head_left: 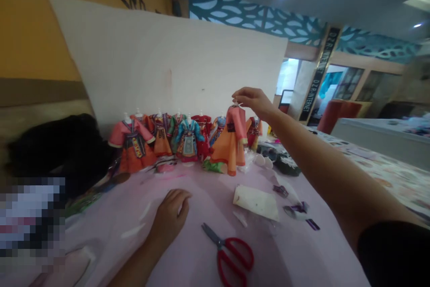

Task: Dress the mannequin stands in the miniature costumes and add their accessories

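My right hand [254, 100] reaches far forward and pinches the top of a small mannequin wearing a pink and orange robe [231, 140], at the right end of a row of miniature dressed mannequins [168, 137]. The robe's hem touches the pink cloth [188, 255] that covers the table. My left hand [170, 217] rests palm down on that cloth, fingers loosely curled, holding nothing. Red-handled scissors [230, 253] lie just right of it.
A white board [174, 58] stands behind the row. A pale paper piece [257, 202] and purple scraps [297, 208] lie to the right. A dark bundle [57, 148] sits at left. A patterned tablecloth [386, 170] stretches off right.
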Motion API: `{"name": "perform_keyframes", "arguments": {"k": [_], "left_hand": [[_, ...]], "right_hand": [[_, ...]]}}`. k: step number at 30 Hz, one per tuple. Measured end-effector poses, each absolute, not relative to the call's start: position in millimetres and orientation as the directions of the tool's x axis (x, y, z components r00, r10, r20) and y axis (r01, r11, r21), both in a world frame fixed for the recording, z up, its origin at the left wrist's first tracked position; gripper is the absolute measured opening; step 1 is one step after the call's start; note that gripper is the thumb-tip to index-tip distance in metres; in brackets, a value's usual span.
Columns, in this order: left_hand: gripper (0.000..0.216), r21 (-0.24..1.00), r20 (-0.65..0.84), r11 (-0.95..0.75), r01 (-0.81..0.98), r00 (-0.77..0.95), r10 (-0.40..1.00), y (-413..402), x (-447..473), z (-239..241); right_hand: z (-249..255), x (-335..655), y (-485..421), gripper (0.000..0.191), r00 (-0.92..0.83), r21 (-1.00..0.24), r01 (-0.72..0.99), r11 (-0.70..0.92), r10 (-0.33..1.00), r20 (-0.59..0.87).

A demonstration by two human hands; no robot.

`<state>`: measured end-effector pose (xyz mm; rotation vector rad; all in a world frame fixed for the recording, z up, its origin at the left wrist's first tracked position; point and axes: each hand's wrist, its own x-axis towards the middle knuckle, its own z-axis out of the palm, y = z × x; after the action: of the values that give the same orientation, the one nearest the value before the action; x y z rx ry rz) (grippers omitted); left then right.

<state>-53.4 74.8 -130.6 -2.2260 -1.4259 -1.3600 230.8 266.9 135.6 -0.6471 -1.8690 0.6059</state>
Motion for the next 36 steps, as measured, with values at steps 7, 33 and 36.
{"name": "perform_keyframes", "arguments": {"k": [7, 33, 36], "left_hand": [[0.023, 0.423, 0.779, -0.488, 0.763, -0.031, 0.627, 71, -55, -122], [0.026, 0.394, 0.902, -0.532, 0.750, -0.202, 0.382, 41, -43, -81], [0.019, 0.411, 0.892, -0.524, 0.746, -0.211, 0.399, 40, -42, -80]], "right_hand": [[97, 188, 221, 0.017, -0.542, -0.760, -0.082, 0.645, 0.612, 0.577], [50, 98, 160, 0.020, -0.701, -0.791, -0.274, 0.547, 0.450, 0.554], [50, 96, 157, 0.019, -0.706, -0.784, -0.275, 0.557, 0.437, 0.557]]}}
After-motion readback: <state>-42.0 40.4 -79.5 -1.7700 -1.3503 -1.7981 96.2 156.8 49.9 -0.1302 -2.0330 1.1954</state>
